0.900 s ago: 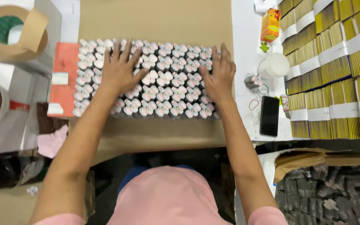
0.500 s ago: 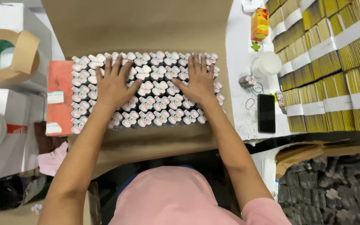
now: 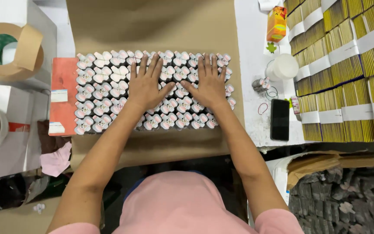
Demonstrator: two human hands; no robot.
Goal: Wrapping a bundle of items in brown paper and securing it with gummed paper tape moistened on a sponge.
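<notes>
A block of several small pink-and-white mouse-shaped pieces (image 3: 104, 93) stands packed in rows on a sheet of brown cardboard (image 3: 152, 26). My left hand (image 3: 146, 84) lies flat on the middle of the block, fingers spread. My right hand (image 3: 208, 84) lies flat just beside it, thumbs nearly touching. Both palms press down on the tops of the pieces and hold nothing.
An orange-red box (image 3: 63, 95) borders the block's left side. A brown tape roll (image 3: 11, 52) and white boxes (image 3: 9, 125) sit left. Right: a black phone (image 3: 279, 119), white cup (image 3: 284, 67), orange carton (image 3: 276, 24), rubber bands, yellow banded bundles (image 3: 347, 73).
Both hands slid inward from the block's outer parts toward its centre and now lie side by side. The view shifted slightly.
</notes>
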